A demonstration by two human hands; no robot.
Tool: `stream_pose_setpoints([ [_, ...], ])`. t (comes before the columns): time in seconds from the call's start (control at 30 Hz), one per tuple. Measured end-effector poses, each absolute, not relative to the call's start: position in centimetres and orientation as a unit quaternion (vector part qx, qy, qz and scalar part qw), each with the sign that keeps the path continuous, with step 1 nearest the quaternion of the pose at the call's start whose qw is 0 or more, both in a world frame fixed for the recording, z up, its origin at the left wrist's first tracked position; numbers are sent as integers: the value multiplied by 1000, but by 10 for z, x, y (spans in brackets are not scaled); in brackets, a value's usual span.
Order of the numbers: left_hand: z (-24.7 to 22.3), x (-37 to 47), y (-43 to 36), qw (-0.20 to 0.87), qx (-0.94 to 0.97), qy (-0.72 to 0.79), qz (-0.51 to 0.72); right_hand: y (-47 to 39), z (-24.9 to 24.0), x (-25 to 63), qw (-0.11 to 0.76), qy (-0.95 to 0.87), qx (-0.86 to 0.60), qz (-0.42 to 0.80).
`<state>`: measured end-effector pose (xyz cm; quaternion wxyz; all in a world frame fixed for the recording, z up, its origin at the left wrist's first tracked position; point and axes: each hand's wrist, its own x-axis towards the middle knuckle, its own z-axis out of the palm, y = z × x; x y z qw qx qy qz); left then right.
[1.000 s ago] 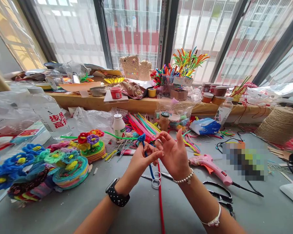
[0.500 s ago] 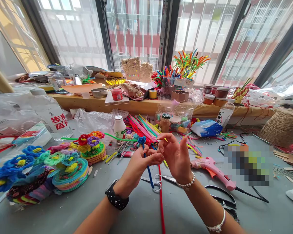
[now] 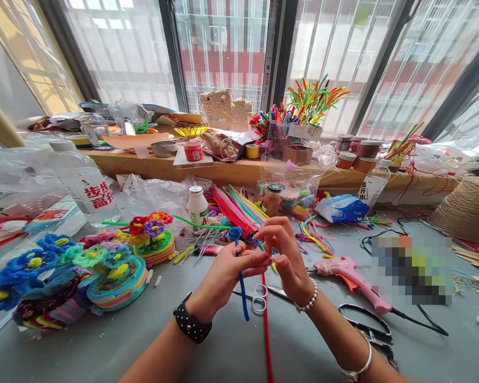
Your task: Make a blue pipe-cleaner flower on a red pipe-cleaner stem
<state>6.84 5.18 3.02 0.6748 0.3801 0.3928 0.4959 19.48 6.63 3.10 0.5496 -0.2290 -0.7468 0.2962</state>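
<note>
Pinched in my left hand point(image 3: 225, 268) is a blue pipe cleaner point(image 3: 243, 295); its coiled blue top point(image 3: 234, 232) shows above the fingers and its tail hangs below. My right hand point(image 3: 289, 260) is just right of it, fingers bent toward the left fingertips, thumb near the forefinger; whether it holds something small is hidden. A red pipe cleaner point(image 3: 267, 340) lies on the table under the hands, beside small scissors point(image 3: 259, 299). A green pipe cleaner point(image 3: 195, 223) reaches toward the blue coil.
Pipe-cleaner flowers point(image 3: 34, 263) and a round layered piece point(image 3: 117, 284) stand at left. A pink glue gun point(image 3: 357, 279) and black-handled scissors point(image 3: 367, 324) lie at right. Behind are a small white bottle point(image 3: 197, 207), a brown jar point(image 3: 272, 202) and a pipe-cleaner bundle point(image 3: 239, 213).
My right hand has closed in toward the left fingertips, its fingers curling and thumb lowering. The blue tail has swung slightly. The whole view has shifted a little.
</note>
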Motion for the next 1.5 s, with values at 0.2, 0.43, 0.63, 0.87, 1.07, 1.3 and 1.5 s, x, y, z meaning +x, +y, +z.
stream_pose_setpoints([
  [0.2, 31, 68, 52, 675, 376, 396, 497, 65, 25, 190, 571, -712, -238, 332],
  [0.43, 32, 69, 51, 673, 388, 394, 491, 72, 30, 185, 623, -507, -180, 568],
  [0.63, 35, 70, 50, 678, 384, 393, 488, 73, 30, 185, 627, -488, -167, 584],
  [0.87, 33, 68, 52, 660, 407, 410, 480, 72, 19, 184, 623, -605, -216, 446],
  [1.07, 32, 67, 52, 656, 414, 416, 475, 67, 19, 183, 610, -649, -225, 396],
  [1.3, 31, 66, 52, 649, 417, 420, 479, 66, 20, 180, 620, -604, -207, 456],
  [1.5, 33, 68, 52, 657, 406, 411, 485, 73, 32, 182, 620, -365, -130, 682],
])
